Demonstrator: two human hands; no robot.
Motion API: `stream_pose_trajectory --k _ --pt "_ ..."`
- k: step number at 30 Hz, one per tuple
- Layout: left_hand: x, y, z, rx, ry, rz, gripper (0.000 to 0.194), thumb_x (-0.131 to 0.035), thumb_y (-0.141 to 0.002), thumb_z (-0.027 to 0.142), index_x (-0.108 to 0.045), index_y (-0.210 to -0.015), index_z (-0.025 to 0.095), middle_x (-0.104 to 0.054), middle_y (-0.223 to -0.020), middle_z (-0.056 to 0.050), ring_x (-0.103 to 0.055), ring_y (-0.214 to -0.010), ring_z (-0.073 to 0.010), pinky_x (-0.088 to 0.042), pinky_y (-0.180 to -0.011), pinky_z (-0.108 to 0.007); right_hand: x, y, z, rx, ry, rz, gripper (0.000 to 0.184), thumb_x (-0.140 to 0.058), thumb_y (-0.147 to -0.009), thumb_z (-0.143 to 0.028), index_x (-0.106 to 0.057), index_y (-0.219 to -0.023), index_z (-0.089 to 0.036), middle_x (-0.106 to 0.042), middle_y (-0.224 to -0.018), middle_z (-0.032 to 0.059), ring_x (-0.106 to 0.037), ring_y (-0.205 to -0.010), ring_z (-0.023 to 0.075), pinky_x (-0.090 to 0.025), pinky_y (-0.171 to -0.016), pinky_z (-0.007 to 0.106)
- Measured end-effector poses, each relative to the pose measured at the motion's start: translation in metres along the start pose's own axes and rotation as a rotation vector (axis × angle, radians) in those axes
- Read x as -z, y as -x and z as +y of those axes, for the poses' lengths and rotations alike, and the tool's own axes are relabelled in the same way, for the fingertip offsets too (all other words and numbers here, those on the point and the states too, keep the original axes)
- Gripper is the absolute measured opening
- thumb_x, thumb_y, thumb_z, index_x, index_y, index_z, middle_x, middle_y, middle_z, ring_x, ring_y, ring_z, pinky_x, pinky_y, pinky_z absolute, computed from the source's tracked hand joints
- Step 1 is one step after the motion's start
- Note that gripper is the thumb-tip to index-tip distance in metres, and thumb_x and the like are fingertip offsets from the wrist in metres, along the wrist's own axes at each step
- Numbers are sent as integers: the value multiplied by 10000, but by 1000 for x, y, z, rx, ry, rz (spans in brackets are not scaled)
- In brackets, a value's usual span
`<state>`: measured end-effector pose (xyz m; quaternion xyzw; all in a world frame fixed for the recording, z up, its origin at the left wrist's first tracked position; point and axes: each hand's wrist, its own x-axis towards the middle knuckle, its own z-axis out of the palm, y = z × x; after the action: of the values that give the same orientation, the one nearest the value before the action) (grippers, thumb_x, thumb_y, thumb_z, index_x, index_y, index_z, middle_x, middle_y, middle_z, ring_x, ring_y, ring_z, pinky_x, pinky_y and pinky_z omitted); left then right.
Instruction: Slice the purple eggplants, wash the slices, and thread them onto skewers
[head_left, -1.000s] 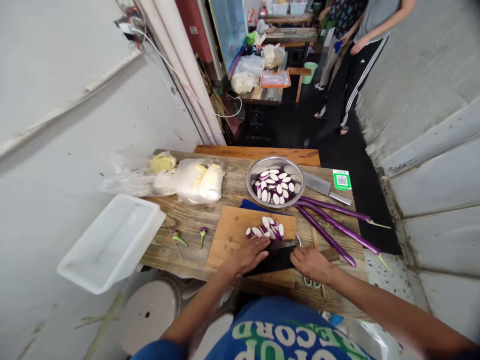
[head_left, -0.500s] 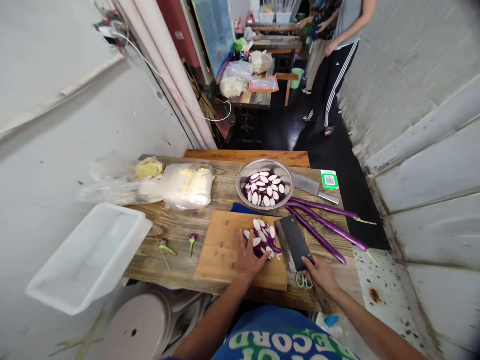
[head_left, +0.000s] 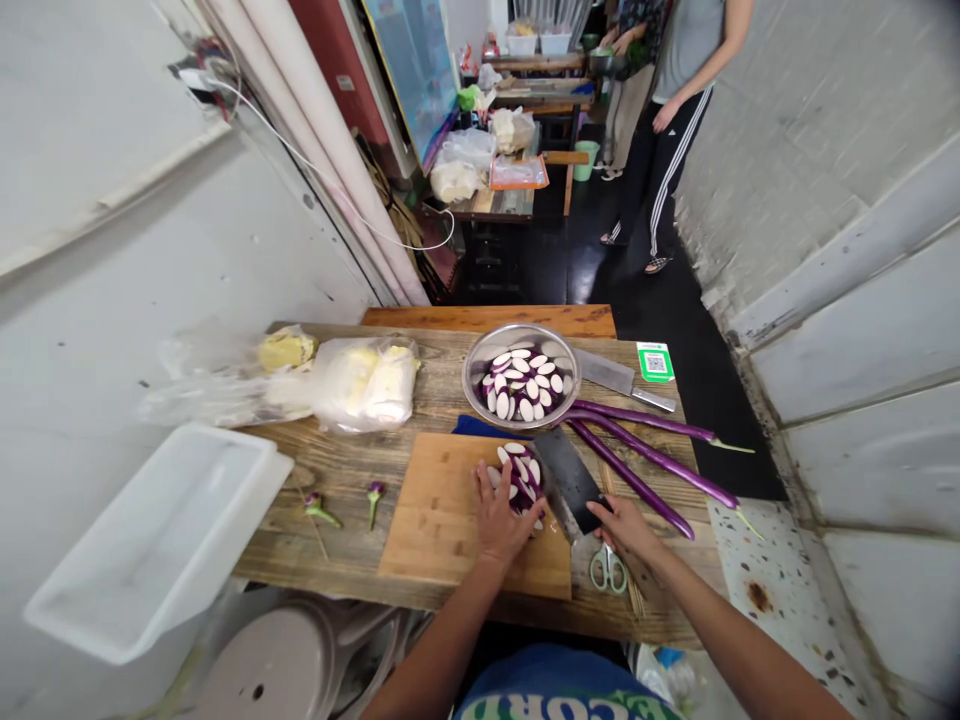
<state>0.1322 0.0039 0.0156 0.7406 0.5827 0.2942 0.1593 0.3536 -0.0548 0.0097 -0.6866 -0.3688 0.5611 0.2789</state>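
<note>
My left hand [head_left: 497, 515] lies with fingers spread against a pile of sliced purple eggplant [head_left: 519, 474] on a wooden cutting board [head_left: 442, 525]. My right hand [head_left: 626, 527] grips the handle of a dark cleaver [head_left: 568, 478], whose blade stands on the board's right side, against the slices. A steel bowl [head_left: 480, 362] holding several eggplant slices sits just beyond the board. Three long whole purple eggplants [head_left: 645, 455] lie to the right of the cleaver.
Scissors [head_left: 608, 570] lie by my right wrist. A second knife [head_left: 622, 379] and a green QR card [head_left: 655, 361] sit behind the bowl. Plastic bags [head_left: 360, 382], a white tub [head_left: 161, 535] and two eggplant stems [head_left: 345, 503] are left. Two people [head_left: 660, 110] stand beyond.
The cleaver swung from lying flat near the board's front edge to standing beside the slices. My left hand moved up onto the pile and pushed it toward the blade.
</note>
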Motion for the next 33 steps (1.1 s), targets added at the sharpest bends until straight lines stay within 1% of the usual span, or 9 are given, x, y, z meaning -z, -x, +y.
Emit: stream_pose_trajectory --k 2,6,11,16,19,22,26,30,33 --pt "-1 -3 1 -21 -11 9 816 -677 -664 503 -368 -1367 230 -81 -1510 -141 -38 -1363 -401 -187 -1042 -619 -9 -6 -3 6 -1 -34 293 -470 -804 -467 -453 -690 -197 -496 -395 -59 -434 -304 98 -320 -343 201" --pt "-6 -8 4 -63 -12 36 766 -670 -683 482 -380 -1357 261 -217 -1483 -112 -43 -1372 -371 -153 -1057 -626 -38 -7 -10 36 5 -104 271 -478 -795 -449 -463 -701 -195 -494 -403 -69 -428 -305 90 -303 -330 187" --pt "-7 -3 3 -84 -28 85 657 -632 -746 403 -413 -1335 209 -300 -1446 -138 -102 -1370 -354 -224 -1051 -602 -69 9 -12 55 8 -126 284 -450 -798 -479 -478 -744 -201 -498 -424 -69 -468 -337 99 -330 -348 188" --pt "16 8 10 -130 -77 116 602 -603 -783 322 -405 -1337 191 -284 -1457 -131 -163 -1363 -327 -275 -1056 -543 -80 32 -15 54 20 -112 328 -455 -770 -533 -462 -716 -210 -494 -420 -62 -473 -326 105 -324 -334 196" --pt "35 -1 24 -152 -91 133 574 -589 -796 308 -415 -1332 199 -292 -1457 -116 -158 -1366 -320 -278 -1060 -529 -74 43 -32 93 12 -98 352 -444 -768 -558 -477 -733 -209 -495 -414 -59 -497 -335 122 -346 -341 208" --pt "50 -32 41 -210 -81 162 538 -574 -805 317 -440 -1315 209 -306 -1451 -104 -161 -1365 -318 -260 -1067 -533 -59 44 -66 163 30 -52 357 -422 -782 -559 -471 -709 -214 -499 -398 -51 -516 -342 138 -366 -348 217" --pt "58 -103 62 -321 -27 150 512 -550 -815 360 -462 -1294 202 -348 -1427 -103 -185 -1359 -310 -239 -1075 -529 -28 24 -124 237 122 43 336 -372 -829 -514 -447 -685 -220 -531 -416 -37 -536 -356 144 -393 -356 220" --pt "39 -175 70 -353 46 156 475 -507 -838 388 -469 -1278 213 -409 -1385 -104 -274 -1327 -266 -224 -1085 -494 2 -14 -184 266 226 110 289 -364 -872 -404 -476 -697 -204 -610 -514 -4 -574 -409 135 -426 -407 215" --pt "15 -212 64 -275 67 132 463 -454 -867 361 -443 -1292 178 -423 -1371 -127 -317 -1304 -236 -246 -1076 -449 21 -40 -223 246 347 172 234 -442 -849 -301 -514 -660 -184 -591 -460 15 -587 -431 148 -433 -466 223"
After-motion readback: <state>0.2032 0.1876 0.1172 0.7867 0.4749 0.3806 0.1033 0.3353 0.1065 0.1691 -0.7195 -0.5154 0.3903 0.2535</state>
